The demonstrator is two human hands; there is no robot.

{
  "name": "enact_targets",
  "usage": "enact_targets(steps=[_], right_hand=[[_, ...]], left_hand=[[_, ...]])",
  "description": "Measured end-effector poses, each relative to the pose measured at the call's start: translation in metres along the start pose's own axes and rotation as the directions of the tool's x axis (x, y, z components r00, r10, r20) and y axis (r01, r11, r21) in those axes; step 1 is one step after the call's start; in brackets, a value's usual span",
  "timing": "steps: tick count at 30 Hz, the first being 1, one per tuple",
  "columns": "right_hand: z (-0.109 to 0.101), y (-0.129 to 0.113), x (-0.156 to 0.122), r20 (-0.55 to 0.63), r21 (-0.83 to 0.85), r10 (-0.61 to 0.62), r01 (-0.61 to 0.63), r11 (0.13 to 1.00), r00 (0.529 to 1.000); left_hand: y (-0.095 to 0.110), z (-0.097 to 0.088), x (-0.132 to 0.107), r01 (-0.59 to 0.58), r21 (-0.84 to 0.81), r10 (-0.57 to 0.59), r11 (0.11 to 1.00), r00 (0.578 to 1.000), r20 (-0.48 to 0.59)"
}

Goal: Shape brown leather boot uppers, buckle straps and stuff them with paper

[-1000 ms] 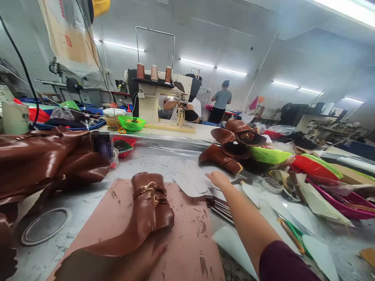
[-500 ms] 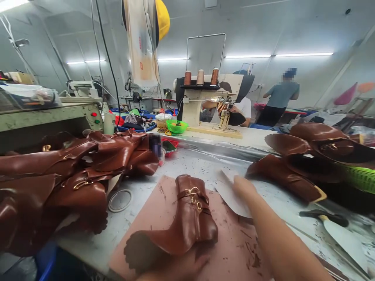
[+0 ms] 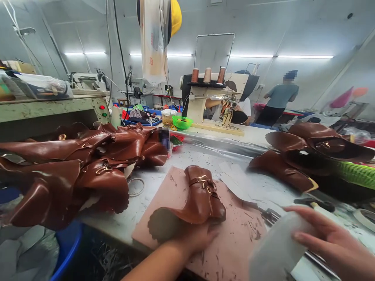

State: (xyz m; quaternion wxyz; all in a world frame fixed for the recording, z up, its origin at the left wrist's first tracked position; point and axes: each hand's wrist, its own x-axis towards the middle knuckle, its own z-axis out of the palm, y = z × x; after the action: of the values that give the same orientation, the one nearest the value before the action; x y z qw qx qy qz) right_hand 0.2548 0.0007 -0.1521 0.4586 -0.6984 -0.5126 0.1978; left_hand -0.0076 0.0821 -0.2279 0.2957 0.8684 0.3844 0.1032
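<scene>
A brown leather boot upper (image 3: 200, 199) with gold buckles and straps lies on a pink mat (image 3: 164, 187), its wide scalloped opening toward me. My left hand (image 3: 202, 236) reaches in from below and grips the near side of the boot, its fingers partly covered by the leather and blurred. At the right, my right hand (image 3: 322, 230) has thumb and fingers around a whitish translucent object (image 3: 278, 244), smeared by motion; its kind cannot be made out. A pale sheet (image 3: 237, 179) lies at the mat's far right edge.
More brown boot uppers (image 3: 102, 148) are heaped at the left, others (image 3: 293, 168) at the right by a green basket (image 3: 357, 175). A sewing machine (image 3: 202, 101) with thread spools stands behind. A blue bin (image 3: 68, 249) is below left. Dark scraps litter the mat.
My right hand has left the pale sheet, come back right and nearer, and now holds the whitish object. My left hand remains at the boot. The view has shifted, moving the scene rightward.
</scene>
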Motion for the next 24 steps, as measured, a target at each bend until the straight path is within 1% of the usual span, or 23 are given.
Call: enact_targets(steps=[1, 2, 3, 4, 6, 7, 8, 9, 10, 12, 13, 16, 18, 20, 22, 24], right_hand=[[0.009, 0.004, -0.005, 0.112, -0.080, 0.018, -0.009, 0.997, 0.994], [0.021, 0.008, -0.011, 0.179, -0.148, 0.044, -0.017, 0.989, 0.983], [0.035, 0.011, -0.018, 0.122, -0.222, 0.041, -0.013, 0.975, 0.992], [0.051, 0.014, -0.025, 0.024, -0.278, -0.015, 0.021, 0.960, 1.000], [0.079, 0.017, -0.040, -0.096, -0.305, -0.131, 0.096, 0.948, 0.987], [0.090, 0.018, -0.046, -0.115, -0.294, -0.165, 0.125, 0.947, 0.979], [0.096, 0.019, -0.051, -0.089, -0.283, -0.186, 0.154, 0.947, 0.979], [0.099, 0.019, -0.054, -0.037, -0.274, -0.193, 0.176, 0.945, 0.980], [0.099, 0.018, -0.055, 0.031, -0.275, -0.194, 0.195, 0.941, 0.980], [0.092, 0.016, -0.055, 0.168, -0.298, -0.200, 0.243, 0.923, 0.965], [0.087, 0.014, -0.055, 0.208, -0.315, -0.207, 0.266, 0.911, 0.956], [0.076, 0.011, -0.055, 0.273, -0.367, -0.202, 0.296, 0.882, 0.941], [0.073, 0.009, -0.058, 0.368, -0.392, -0.136, 0.286, 0.874, 0.920], [0.071, 0.009, -0.062, 0.451, -0.443, -0.031, 0.253, 0.860, 0.892], [0.067, 0.011, -0.065, 0.481, -0.483, 0.048, 0.219, 0.848, 0.875], [0.061, 0.014, -0.065, 0.495, -0.451, 0.087, 0.169, 0.877, 0.865]], left_hand=[[0.001, -0.001, 0.000, -0.011, 0.015, 0.011, 1.000, 1.000, -0.008], [0.002, -0.002, 0.001, -0.021, 0.028, 0.021, 0.999, 1.000, -0.015], [0.003, -0.003, 0.001, -0.032, 0.042, 0.033, 0.999, 0.999, -0.021], [0.003, -0.003, 0.002, -0.046, 0.057, 0.047, 0.997, 0.999, -0.027], [0.002, -0.003, 0.003, -0.073, 0.083, 0.077, 0.994, 0.996, -0.045], [0.002, -0.002, 0.003, -0.085, 0.093, 0.090, 0.992, 0.995, -0.050], [0.001, -0.001, 0.003, -0.097, 0.104, 0.103, 0.990, 0.993, -0.055], [0.000, -0.001, 0.003, -0.107, 0.113, 0.115, 0.988, 0.991, -0.063], [0.000, 0.000, 0.002, -0.117, 0.121, 0.127, 0.986, 0.989, -0.075], [-0.001, 0.000, 0.001, -0.131, 0.133, 0.144, 0.982, 0.985, -0.092], [-0.001, 0.000, 0.001, -0.135, 0.138, 0.149, 0.981, 0.984, -0.096], [-0.002, 0.001, 0.001, -0.156, 0.157, 0.173, 0.975, 0.980, -0.100], [-0.003, 0.001, 0.001, -0.164, 0.160, 0.183, 0.973, 0.977, -0.111], [-0.004, 0.002, 0.001, -0.158, 0.157, 0.178, 0.975, 0.976, -0.125], [-0.004, 0.002, 0.000, -0.148, 0.151, 0.169, 0.977, 0.976, -0.135], [-0.004, 0.002, 0.000, -0.160, 0.151, 0.183, 0.975, 0.972, -0.146]])
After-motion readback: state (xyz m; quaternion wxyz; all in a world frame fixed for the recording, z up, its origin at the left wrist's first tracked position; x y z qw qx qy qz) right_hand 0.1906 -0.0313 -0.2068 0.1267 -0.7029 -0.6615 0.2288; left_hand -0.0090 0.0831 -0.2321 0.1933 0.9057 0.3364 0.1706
